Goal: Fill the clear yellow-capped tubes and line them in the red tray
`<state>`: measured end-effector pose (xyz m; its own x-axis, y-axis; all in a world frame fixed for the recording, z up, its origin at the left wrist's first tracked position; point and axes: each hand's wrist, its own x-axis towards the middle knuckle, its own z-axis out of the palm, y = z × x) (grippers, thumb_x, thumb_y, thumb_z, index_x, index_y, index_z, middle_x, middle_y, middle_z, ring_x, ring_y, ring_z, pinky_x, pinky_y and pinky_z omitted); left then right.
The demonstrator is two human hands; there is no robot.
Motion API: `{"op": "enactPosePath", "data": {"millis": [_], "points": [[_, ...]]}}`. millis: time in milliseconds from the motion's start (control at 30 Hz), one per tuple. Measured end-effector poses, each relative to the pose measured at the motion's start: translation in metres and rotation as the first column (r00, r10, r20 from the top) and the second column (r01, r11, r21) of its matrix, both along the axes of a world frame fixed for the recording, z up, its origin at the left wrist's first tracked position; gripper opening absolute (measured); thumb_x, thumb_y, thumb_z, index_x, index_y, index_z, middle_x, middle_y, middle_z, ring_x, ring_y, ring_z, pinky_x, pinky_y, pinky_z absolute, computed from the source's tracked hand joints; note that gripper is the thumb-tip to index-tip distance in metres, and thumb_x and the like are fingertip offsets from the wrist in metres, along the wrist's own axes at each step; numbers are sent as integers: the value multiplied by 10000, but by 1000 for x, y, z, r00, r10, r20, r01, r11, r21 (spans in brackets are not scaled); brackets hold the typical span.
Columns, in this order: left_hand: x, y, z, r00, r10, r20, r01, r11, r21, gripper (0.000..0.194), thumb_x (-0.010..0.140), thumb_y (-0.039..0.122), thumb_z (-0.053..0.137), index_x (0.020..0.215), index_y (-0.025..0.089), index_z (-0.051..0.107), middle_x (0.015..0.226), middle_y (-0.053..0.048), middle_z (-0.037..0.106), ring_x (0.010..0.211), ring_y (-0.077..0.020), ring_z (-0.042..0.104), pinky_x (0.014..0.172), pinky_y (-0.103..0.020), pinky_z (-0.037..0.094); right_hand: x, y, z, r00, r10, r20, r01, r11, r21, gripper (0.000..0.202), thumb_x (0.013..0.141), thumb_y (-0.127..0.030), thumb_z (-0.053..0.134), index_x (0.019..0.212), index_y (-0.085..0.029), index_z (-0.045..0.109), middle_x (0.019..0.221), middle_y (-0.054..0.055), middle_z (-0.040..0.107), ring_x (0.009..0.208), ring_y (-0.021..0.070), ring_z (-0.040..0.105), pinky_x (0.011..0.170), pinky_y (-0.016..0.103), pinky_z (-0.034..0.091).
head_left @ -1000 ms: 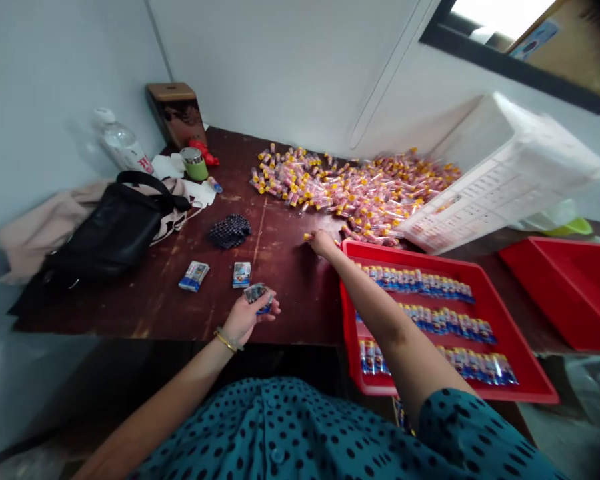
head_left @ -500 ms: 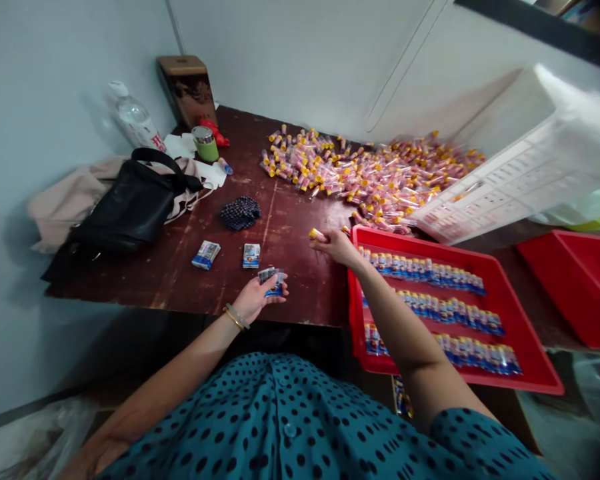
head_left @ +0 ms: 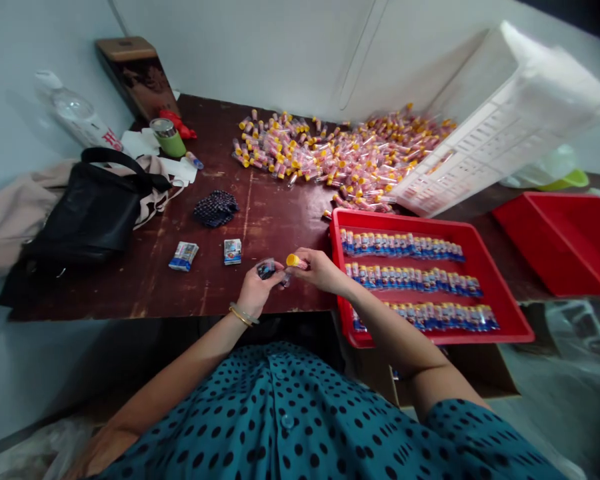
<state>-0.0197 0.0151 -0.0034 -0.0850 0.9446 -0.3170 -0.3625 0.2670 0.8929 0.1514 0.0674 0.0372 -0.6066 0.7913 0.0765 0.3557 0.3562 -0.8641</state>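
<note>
The right hand [head_left: 320, 270] pinches a yellow-capped tube [head_left: 297, 261], its long axis running roughly crosswise, cap toward the left hand [head_left: 257, 291], which grips small printed sleeves [head_left: 265, 269] just beside and left of it, nearly touching.

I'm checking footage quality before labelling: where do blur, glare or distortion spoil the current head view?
Head view: white crate smeared toward its right end; packets at both hands too soft to read; red tray skewed by wide-angle stretch; faint sheen on the table.
</note>
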Motion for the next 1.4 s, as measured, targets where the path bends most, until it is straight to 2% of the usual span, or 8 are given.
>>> {"op": "enactPosePath", "data": {"millis": [200, 333, 533, 700, 800, 933, 1033, 1400], "points": [[-15, 1, 2, 905, -415, -94, 411, 910, -62, 294, 680, 360, 805, 825, 126, 703, 689, -30, 688, 574, -136, 594, 546, -273, 510, 14, 3, 6, 998, 53, 31, -52, 998, -18, 172, 865, -259, 629, 742, -139, 614, 758, 3, 550, 701, 117, 521, 677, 224, 403], [-13, -1, 5, 861, -503, -77, 497, 863, -92, 360, 702, 384, 784, 939, 127, 700, 753, -46, 700, 614, -149, 610, 543, -274, 511, 17, 1, 3, 995, 63, 82, -63, 998, -10, 158, 866, -262, 630, 779, -132, 638, 774, 5, 560, 683, 106, 512, 659, 215, 390], [-6, -3, 1, 928, -370, -45, 363, 925, -115, 353, 621, 390, 836, 800, 145, 657, 709, -7, 645, 610, -140, 593, 465, -225, 444, 23, 0, -3, 990, 80, 117, -78, 997, -19, 176, 863, -280, 637, 775, -128, 642, 768, 3, 567, 670, 101, 508, 650, 214, 380], [-7, -3, -4, 890, -432, -146, 425, 902, -77, 315, 706, 449, 768, 704, 147, 678, 620, -16, 650, 528, -119, 537, 496, -239, 437, 26, -2, -2, 995, 19, 94, -12, 997, -72, 185, 848, -292, 641, 758, -132, 627, 782, 14, 571, 711, 125, 539, 684, 238, 414], [-8, -3, -6, 903, -382, -198, 384, 923, -30, 308, 693, 447, 781, 643, 154, 699, 591, -17, 647, 517, -110, 506, 499, -234, 412, 34, -1, 1, 999, -39, 4, 39, 992, -116, 177, 854, -310, 633, 789, -145, 625, 849, 39, 614, 785, 151, 577, 748, 270, 462], [-10, -2, -9, 960, -264, -96, 261, 964, -46, 302, 601, 424, 849, 617, 157, 710, 597, -18, 650, 535, -117, 520, 489, -236, 392, 51, 3, 5, 958, -227, -174, 160, 929, -333, 268, 849, -370, 649, 1019, -163, 635, 851, 35, 666, 775, 163, 628, 717, 290, 516], [-10, -1, -9, 969, -248, -18, 245, 965, -87, 301, 563, 397, 875, 619, 148, 715, 612, -28, 665, 547, -119, 539, 491, -236, 384, 59, 5, 8, 910, -348, -226, 231, 877, -421, 359, 796, -399, 715, 1056, -160, 647, 831, 27, 672, 724, 149, 631, 662, 276, 521], [-8, 3, -7, 981, -181, -75, 178, 983, -50, 307, 503, 310, 900, 579, 148, 650, 510, 34, 567, 474, -82, 452, 490, -236, 347, 57, 7, 10, 840, -420, -344, 200, 829, -523, 411, 770, -442, 749, 1068, -189, 621, 881, 15, 676, 653, 109, 623, 642, 257, 535]]}}
